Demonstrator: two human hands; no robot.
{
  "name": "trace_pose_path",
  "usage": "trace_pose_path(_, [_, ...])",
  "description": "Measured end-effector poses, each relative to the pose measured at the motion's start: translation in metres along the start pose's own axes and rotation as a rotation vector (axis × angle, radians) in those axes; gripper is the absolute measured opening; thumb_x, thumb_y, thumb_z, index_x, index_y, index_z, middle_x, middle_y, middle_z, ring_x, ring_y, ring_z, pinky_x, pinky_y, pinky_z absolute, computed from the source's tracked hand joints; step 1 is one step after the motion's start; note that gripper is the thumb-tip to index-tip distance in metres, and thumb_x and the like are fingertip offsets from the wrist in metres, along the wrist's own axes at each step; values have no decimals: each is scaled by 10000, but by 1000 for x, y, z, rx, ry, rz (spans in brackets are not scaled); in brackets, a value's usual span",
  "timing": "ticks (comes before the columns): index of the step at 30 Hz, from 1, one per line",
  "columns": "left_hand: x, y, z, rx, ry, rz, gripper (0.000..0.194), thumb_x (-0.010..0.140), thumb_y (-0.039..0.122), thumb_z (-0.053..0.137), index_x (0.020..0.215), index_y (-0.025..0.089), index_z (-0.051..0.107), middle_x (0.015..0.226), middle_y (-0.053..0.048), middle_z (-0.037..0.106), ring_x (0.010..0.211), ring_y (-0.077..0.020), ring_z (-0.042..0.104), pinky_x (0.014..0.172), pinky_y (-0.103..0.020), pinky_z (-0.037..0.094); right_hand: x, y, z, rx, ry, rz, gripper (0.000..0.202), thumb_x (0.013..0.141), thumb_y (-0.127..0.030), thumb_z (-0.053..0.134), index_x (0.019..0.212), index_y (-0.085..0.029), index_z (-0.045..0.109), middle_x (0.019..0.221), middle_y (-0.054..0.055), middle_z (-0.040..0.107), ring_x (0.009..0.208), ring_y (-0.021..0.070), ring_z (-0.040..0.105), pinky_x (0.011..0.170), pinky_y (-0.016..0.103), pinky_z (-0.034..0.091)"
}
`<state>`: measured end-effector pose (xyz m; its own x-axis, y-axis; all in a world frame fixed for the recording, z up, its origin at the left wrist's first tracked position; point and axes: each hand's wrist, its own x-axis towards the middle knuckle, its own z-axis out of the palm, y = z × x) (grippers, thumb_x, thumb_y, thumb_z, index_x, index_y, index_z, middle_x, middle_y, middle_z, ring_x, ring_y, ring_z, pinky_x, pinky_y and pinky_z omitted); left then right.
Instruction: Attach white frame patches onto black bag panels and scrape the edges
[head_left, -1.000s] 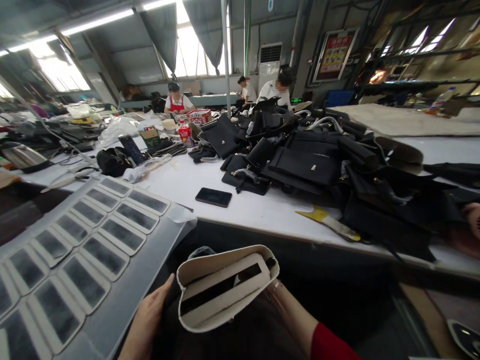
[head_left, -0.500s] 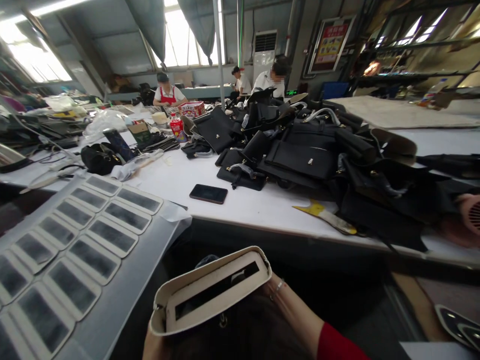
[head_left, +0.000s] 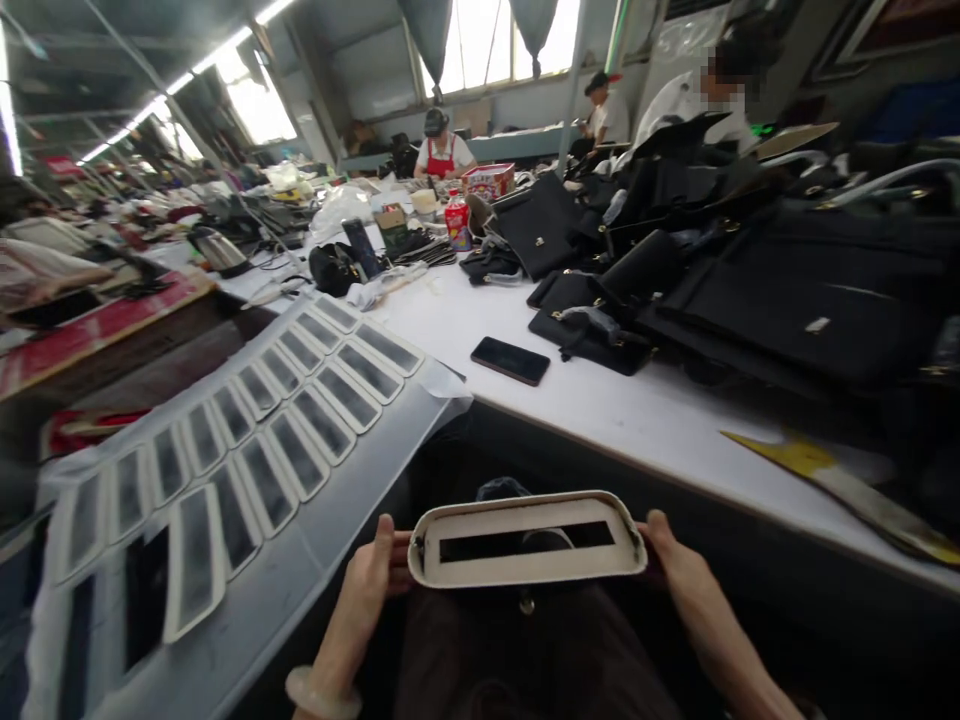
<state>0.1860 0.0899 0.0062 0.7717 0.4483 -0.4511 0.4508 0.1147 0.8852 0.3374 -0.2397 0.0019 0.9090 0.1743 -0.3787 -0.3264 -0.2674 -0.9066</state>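
Note:
Between my hands is a black bag (head_left: pixel 525 575), its pale cream rim facing up at me. Set inside the rim is a cream frame with a long rectangular slot, dark within. A small metal fitting (head_left: pixel 527 605) sits on the dark front below. My left hand (head_left: pixel 371 570) grips the bag's left end, thumb up and fingers against the side. At the opposite end my right hand (head_left: pixel 675 560) holds on in the same way, its fingers partly hidden. To my left, a sloping board (head_left: pixel 315 540) carries rows of cream-edged dark panels (head_left: pixel 266 480).
A phone (head_left: pixel 510 360) lies on the white table (head_left: pixel 442 310). Black bags (head_left: pixel 780 290) are heaped at the right, near a yellow-and-white strip (head_left: pixel 840 480). Farther back are a red bottle (head_left: pixel 457 220), a kettle (head_left: pixel 217 250) and people at work, one in a red apron (head_left: pixel 441 158).
My view has swung left. The bag has turned from tilted to nearly level, and my left hand now shows at its left end. More panels on the board are visible.

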Motion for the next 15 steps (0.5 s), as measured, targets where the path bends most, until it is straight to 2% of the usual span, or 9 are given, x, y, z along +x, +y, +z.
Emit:
trace_pose_path(1, [-11, 14, -2, 137, -30, 24, 645, 823, 733, 397, 836, 147, 666, 767, -89, 696, 756, -264, 672, 701, -335, 513, -3, -4, -4, -131, 15, -54, 692, 741, -836, 407, 807, -198, 665, 813, 78, 688, 896, 298, 616, 809, 335, 443])
trace_pose_path(3, [-29, 40, 3, 513, -20, 148, 562, 850, 664, 437, 733, 158, 653, 682, -66, 664, 695, -227, 641, 625, -278, 430, -8, -14, -6, -396, 28, -126, 638, 730, -815, 432, 819, -228, 667, 793, 62, 682, 861, 294, 610, 760, 333, 420])
trace_pose_path(5, [-36, 60, 12, 836, 55, 219, 485, 860, 571, 474, 616, 169, 592, 601, -46, 614, 613, -191, 578, 565, -267, 321, -10, -24, -2, -621, 33, -161, 580, 753, -774, 397, 753, -246, 636, 727, 54, 658, 758, 272, 594, 687, 338, 383])
trace_pose_path(7, [-35, 72, 20, 1038, 113, 229, 449, 871, 486, 452, 560, 175, 539, 577, -47, 594, 578, -176, 538, 556, -281, 252, -11, -33, 3, -771, 35, -163, 548, 793, -719, 327, 630, -242, 544, 632, 61, 607, 644, 249, 547, 619, 339, 329])
trace_pose_path(11, [-26, 76, 25, 1208, 118, 205, 358, 877, 345, 398, 593, 182, 541, 663, -83, 648, 624, -201, 571, 573, -295, 224, -12, -42, 6, -854, 30, -183, 471, 845, -595, 306, 568, -231, 421, 597, 73, 565, 587, 217, 491, 587, 328, 262])
trace_pose_path(15, [-23, 55, 19, 1183, 33, 155, 301, 898, 228, 353, 665, 190, 540, 699, -76, 658, 662, -205, 603, 606, -286, 271, -21, -44, 7, -818, 52, -228, 409, 891, -481, 316, 582, -225, 396, 599, 71, 556, 581, 200, 476, 575, 320, 231])
